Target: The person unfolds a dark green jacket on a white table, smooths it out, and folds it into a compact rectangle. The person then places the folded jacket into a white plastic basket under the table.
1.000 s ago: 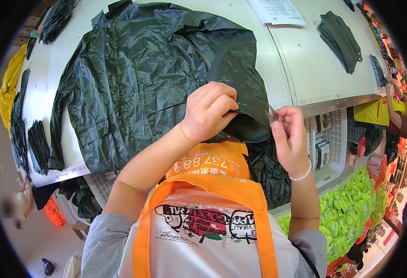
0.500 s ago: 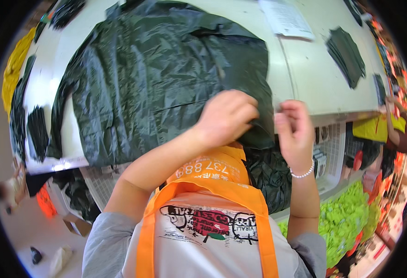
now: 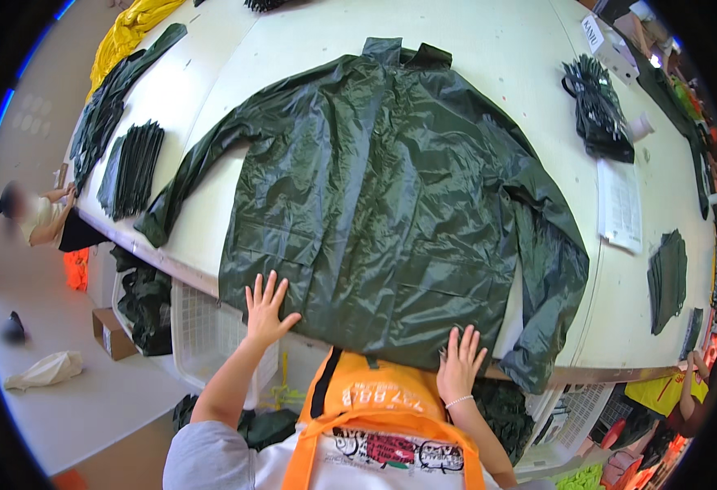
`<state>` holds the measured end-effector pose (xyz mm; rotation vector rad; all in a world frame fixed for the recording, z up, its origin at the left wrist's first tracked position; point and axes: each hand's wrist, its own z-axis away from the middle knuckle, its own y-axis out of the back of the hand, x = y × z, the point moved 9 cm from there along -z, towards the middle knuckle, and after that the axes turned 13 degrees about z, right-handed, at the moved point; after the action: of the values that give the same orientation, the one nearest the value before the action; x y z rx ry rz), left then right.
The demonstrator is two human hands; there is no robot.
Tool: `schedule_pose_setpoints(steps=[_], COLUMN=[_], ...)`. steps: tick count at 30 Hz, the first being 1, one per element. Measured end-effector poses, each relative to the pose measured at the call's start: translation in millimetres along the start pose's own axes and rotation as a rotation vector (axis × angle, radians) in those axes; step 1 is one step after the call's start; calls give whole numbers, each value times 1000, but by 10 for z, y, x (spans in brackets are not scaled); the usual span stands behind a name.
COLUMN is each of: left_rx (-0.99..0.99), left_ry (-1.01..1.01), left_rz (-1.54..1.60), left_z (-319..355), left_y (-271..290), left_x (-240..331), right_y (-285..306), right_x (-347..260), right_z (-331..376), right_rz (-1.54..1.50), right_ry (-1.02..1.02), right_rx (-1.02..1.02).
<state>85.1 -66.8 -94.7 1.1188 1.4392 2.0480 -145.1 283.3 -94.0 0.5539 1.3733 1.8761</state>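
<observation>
A dark green shiny rain jacket [image 3: 375,204] lies spread front up on the white table [image 3: 211,106]. Its collar points to the far side and its hem hangs over the near edge. My left hand [image 3: 267,312] rests flat, fingers spread, on the hem's left corner by a pocket flap. On the right part of the hem lies my right hand [image 3: 460,363], fingers stretched out and apart. A tiny dark thing shows near its thumb, too small to name. One sleeve reaches out left; the other bends down along the right side.
Dark green folded pieces [image 3: 132,167] lie at left, another stack [image 3: 666,282] at right. A dark bundle [image 3: 597,106] touches white sheets [image 3: 620,216]. White plastic crates [image 3: 203,327] stand below the table edge. A person [image 3: 44,216] is at the far left.
Both hands have drawn apart and come down onto the hem. The jacket appears further right in the picture, with its right sleeve now laid out; the view has shifted too.
</observation>
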Motion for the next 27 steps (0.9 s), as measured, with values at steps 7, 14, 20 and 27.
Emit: schedule_pose_setpoints(steps=[7, 14, 20, 27], left_rx=[191, 507, 188, 32], left_ry=[-134, -335, -432, -439], left_rz=[8, 88, 158, 105], left_z=[-1885, -3765, -2495, -1563], left_y=[155, 245, 200, -262], left_x=[451, 717, 1065, 980], right_y=[609, 1182, 946, 379], right_x=[295, 841, -399, -615], right_z=[-1788, -3521, -2224, -1441], right_rz=[107, 529, 154, 47], right_ry=[-84, -349, 118, 54], right_rx=[325, 466, 458, 430])
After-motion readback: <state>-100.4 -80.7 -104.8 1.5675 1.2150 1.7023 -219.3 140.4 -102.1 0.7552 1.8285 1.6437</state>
